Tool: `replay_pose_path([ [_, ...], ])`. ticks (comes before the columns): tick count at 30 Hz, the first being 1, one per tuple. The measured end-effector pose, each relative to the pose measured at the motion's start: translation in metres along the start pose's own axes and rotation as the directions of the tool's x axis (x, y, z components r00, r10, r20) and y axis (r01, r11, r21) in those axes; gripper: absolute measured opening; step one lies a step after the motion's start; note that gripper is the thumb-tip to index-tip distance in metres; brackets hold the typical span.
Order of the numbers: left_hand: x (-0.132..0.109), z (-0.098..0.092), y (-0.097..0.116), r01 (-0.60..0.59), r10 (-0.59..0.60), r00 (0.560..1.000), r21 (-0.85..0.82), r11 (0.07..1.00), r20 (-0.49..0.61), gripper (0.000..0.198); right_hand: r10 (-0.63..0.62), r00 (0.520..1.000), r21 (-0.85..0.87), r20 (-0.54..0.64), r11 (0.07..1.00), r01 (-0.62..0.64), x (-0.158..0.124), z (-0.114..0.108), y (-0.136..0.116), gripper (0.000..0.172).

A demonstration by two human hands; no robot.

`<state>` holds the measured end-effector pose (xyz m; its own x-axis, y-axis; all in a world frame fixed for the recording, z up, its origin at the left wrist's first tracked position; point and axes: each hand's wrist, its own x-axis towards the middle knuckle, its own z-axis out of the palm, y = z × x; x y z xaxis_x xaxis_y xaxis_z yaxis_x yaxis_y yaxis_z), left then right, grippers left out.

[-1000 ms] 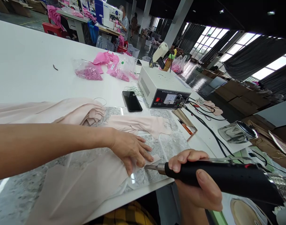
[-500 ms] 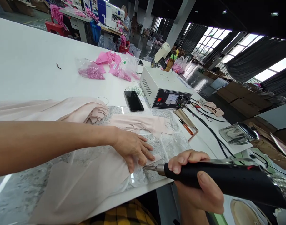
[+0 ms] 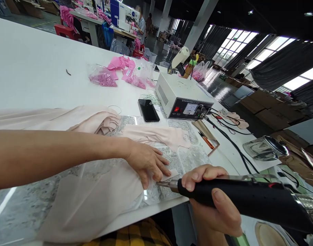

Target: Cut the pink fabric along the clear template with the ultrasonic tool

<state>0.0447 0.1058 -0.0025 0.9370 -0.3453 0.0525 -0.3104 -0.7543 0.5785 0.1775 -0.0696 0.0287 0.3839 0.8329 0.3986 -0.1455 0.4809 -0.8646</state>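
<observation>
**Fabric pinned flat, tool tip at its corner**

Nearest, at the right: a full grip of the right hand (image 3: 212, 205) round the black handheld tool (image 3: 245, 200), fingers over the top, thumb along the near side. Metal tip (image 3: 166, 184) pointing left, touching or just short of the fabric's small folded corner; hard to tell which. Just left of the tip: the left hand (image 3: 147, 162), open and flat, fingers spread, holding nothing, pressing down on the pale pink fabric (image 3: 94, 198) close to the table's near edge. Beneath the fabric, a clear sheet over a mottled grey mat (image 3: 189, 159) on the white table (image 3: 30, 68).

Further back, left of centre: a stack of the same pale fabric (image 3: 94, 121), with one more piece (image 3: 161, 135) spread to its right. Right of that, a shallow metal tray (image 3: 206, 136) with orange pens, and a black cable (image 3: 230, 143) running toward the near right. Beyond, a dark phone (image 3: 148, 110) lying flat just beside a white control box (image 3: 183, 97) with a dial. Farther left, clear bags of pink pieces (image 3: 103, 77). Far off, a sewing machine (image 3: 121, 13) with a person (image 3: 142, 25) seated at it.
</observation>
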Motion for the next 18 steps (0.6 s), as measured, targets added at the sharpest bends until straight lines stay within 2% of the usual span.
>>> replay_pose_path([
  [9, 0.0001, -0.0013, 0.0029, 0.002, -0.001, 1.0, 0.048, 0.999, -0.021, 0.02, 0.026, 0.999, 0.059, 0.029, 0.998, -0.028, -0.0047, 0.0089, 0.0011, 0.014],
  [18, -0.0001, -0.0004, 0.0037, -0.015, 0.02, 0.997, 0.071, 0.997, -0.07, 0.024, 0.021, 0.997, 0.077, 0.072, 0.997, -0.026, -0.0041, 0.0075, 0.0037, 0.013],
])
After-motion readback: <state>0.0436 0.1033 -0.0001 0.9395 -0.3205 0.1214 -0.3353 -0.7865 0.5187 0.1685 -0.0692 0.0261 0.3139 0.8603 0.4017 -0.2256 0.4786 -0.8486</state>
